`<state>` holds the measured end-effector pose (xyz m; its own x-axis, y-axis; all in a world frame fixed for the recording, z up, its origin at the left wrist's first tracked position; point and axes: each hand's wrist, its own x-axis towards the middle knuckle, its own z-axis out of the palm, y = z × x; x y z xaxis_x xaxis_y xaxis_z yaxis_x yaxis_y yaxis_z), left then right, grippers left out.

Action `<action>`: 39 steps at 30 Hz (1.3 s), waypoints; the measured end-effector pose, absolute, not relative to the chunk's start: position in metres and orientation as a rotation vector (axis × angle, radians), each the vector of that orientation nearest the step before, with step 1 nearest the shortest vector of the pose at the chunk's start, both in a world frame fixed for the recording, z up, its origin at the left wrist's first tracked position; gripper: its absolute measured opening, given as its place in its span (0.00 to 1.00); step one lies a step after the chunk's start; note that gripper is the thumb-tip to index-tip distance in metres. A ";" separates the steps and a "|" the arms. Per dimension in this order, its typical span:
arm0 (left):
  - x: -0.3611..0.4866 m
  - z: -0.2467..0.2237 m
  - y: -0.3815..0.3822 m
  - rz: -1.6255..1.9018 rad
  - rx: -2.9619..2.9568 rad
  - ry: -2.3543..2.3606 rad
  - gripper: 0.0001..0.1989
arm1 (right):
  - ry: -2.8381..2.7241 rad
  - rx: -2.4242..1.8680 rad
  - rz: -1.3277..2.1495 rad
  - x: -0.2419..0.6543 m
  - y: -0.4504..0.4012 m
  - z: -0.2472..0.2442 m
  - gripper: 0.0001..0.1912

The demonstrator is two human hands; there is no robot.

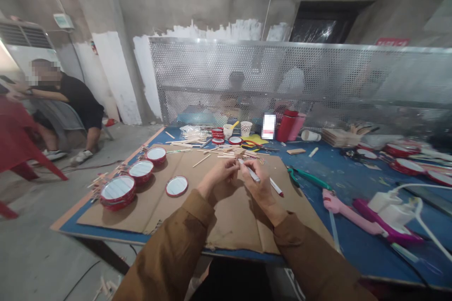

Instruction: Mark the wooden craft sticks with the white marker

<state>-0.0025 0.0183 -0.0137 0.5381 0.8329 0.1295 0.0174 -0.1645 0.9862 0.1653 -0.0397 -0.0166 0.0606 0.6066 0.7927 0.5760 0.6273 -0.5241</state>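
Note:
My left hand [223, 178] is closed in a pinch above the cardboard sheet [158, 202]; what sits between its fingertips is too small to make out. Close beside it, my right hand [260, 186] grips a white marker [251, 172], its upper end pointing at the left fingertips. Under the right hand lies another white marker with a red end [277, 188]. Loose wooden sticks [233, 154] are scattered just beyond both hands. Left of them, a round red-rimmed disc with a white face [177, 186] rests flat on the cardboard.
Stacks of red-rimmed discs [118, 192] line the table's left edge. Paper cups [246, 128], a lit phone [269, 127] and a red bottle [286, 126] stand at the back. Green-handled pliers [307, 177], a pink glue gun [353, 214] and a power strip lie right. A person [76, 99] sits far left.

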 end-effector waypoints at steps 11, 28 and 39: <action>-0.002 -0.016 0.021 0.863 1.584 0.729 0.23 | -1.605 -1.008 0.029 0.165 -0.040 -0.015 0.09; 0.000 -0.013 0.017 0.860 1.575 0.714 0.20 | -1.512 -1.015 0.086 0.162 -0.044 -0.008 0.11; -0.001 -0.015 0.018 0.855 1.546 0.725 0.20 | -1.540 -1.014 0.043 0.163 -0.039 -0.017 0.10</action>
